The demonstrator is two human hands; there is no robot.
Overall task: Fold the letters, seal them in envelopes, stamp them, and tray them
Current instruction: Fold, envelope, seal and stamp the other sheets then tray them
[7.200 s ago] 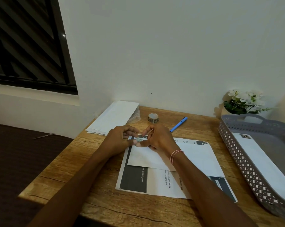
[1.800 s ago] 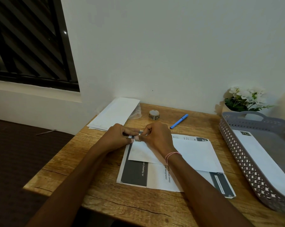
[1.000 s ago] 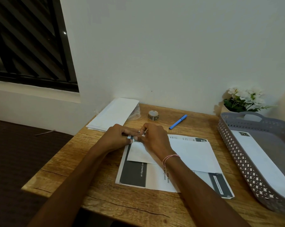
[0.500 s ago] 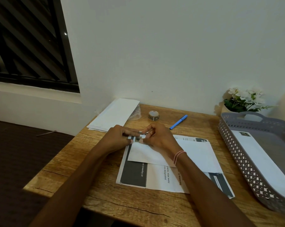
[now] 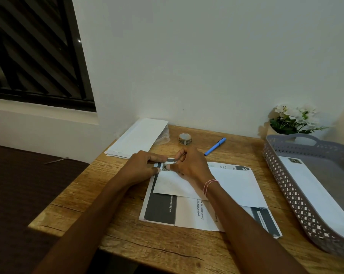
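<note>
A white envelope lies flat on printed letter sheets in the middle of the wooden table. At its top left corner sits a small stamp. My right hand presses the stamp with its thumb. My left hand rests right beside it, thumb and fingers pinched on a small strip of paper at that corner. A roll of stamps stands behind my hands. The grey perforated tray at the right holds one stamped envelope.
A stack of blank envelopes lies at the back left, overhanging the table edge. A blue pen lies behind the letters. A pot of white flowers stands by the wall behind the tray. The table's left edge drops to a dark floor.
Both hands have stayed at the envelope's top left corner, fingers shifting slightly. The stamp now shows flat on the corner under my right thumb.
</note>
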